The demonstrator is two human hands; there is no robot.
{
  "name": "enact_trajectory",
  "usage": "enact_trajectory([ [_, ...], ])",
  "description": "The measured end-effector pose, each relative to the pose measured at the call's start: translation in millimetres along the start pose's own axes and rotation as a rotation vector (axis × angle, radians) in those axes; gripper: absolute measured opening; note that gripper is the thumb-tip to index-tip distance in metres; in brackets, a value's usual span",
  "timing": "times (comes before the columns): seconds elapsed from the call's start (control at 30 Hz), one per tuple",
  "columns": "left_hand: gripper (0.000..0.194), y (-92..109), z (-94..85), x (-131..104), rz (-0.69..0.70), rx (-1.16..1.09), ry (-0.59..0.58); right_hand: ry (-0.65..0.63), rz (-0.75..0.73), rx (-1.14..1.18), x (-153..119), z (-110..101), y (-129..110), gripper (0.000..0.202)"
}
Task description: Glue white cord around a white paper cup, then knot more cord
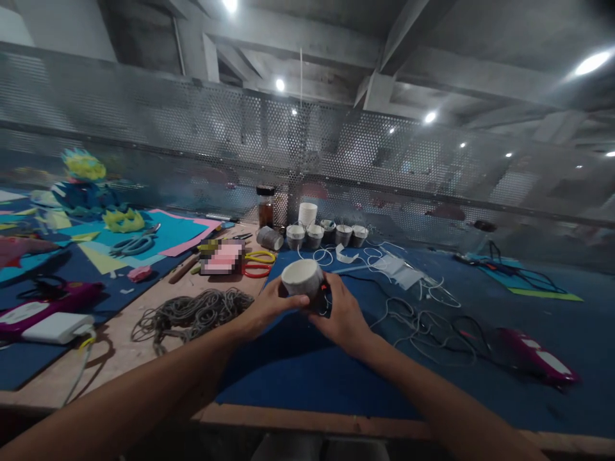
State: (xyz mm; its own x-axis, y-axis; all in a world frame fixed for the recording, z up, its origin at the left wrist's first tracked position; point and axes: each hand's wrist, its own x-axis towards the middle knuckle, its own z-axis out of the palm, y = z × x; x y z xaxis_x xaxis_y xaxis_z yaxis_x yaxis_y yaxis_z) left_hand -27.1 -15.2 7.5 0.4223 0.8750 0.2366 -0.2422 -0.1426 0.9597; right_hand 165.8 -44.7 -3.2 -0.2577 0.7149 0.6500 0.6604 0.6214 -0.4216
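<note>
A small paper cup (302, 274), white inside and greyish outside, is held above the blue mat in front of me, its mouth tilted toward me. My left hand (271, 305) grips its left side, with the thumb pressed along the front. On the right, my right hand (340, 314) curls its fingers round the cup's side and base. A small reddish spot shows by the right fingers; I cannot make out what it is. Behind the cup stand several similar cups (314, 235) with grey-wrapped sides, and a stack of white cups (308, 214).
Left of my hands lies a tangle of grey cord (199, 314). Beyond it are red-and-yellow-handled scissors (259, 264), a jar of brown liquid (266, 208) and a cup on its side (270, 238). White cords (423, 333) and a purple power strip (541, 357) lie to the right.
</note>
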Motion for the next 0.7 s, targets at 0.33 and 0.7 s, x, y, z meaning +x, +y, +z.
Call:
enact_trajectory([
  [0.33,0.071,7.5,2.4,-3.1,-0.122,-0.156,-0.175,0.037,0.184,0.449,10.3,-32.9,-3.8,0.024],
  [0.7,0.067,-7.0,0.8,-5.1,-0.143,-0.082,-0.166,0.010,0.243,0.532,5.3,-24.2,-7.7,0.026],
])
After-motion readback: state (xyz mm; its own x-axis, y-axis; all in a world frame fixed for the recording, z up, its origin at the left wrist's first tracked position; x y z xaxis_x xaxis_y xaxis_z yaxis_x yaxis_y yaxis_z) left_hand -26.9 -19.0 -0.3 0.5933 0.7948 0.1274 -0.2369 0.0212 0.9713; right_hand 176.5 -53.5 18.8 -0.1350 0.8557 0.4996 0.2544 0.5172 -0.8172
